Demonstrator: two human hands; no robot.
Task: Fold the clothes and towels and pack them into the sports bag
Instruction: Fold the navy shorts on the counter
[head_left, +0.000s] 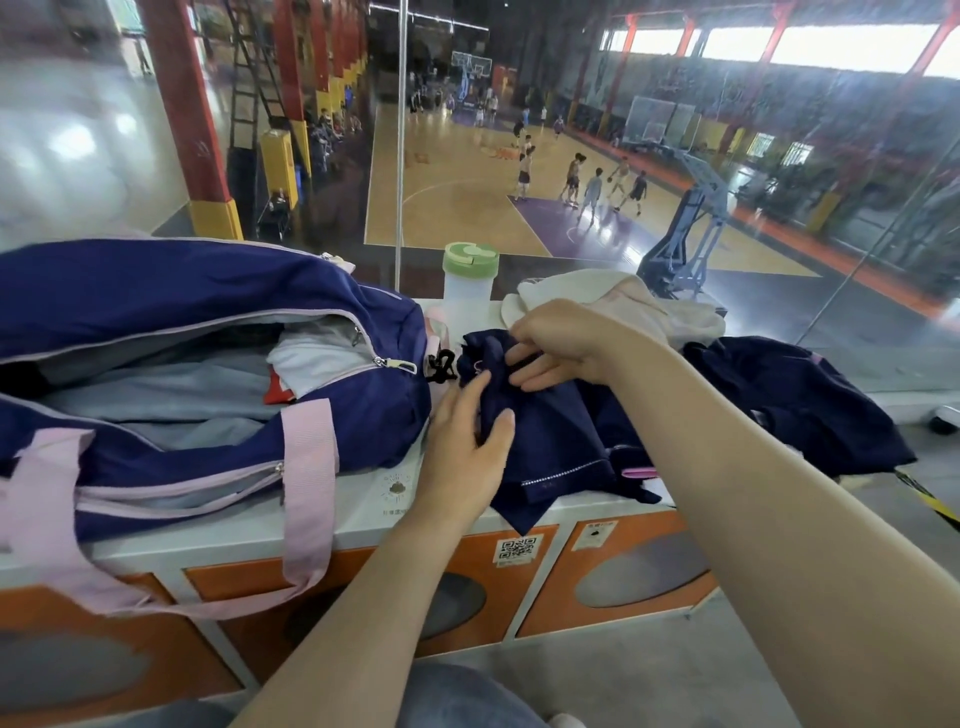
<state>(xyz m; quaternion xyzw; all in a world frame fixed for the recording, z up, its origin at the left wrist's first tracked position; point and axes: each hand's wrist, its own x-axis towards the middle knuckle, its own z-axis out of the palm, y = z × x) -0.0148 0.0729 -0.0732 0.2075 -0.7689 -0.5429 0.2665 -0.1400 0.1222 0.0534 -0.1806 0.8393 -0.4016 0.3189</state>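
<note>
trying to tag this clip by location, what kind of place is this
Most likely an indoor sports hall, seen from a raised spot behind glass. Below lies a wooden basketball court with players and a basketball hoop stand. The sports bag rests on a bank of orange-fronted lockers.

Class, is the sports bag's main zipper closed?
No: the sports bag gapes open along its top, with folded white and grey items visible inside.

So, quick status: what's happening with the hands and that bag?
Left hand and right hand gripping navy shorts. Sports bag open, partly packed. Bottle close behind.
</note>
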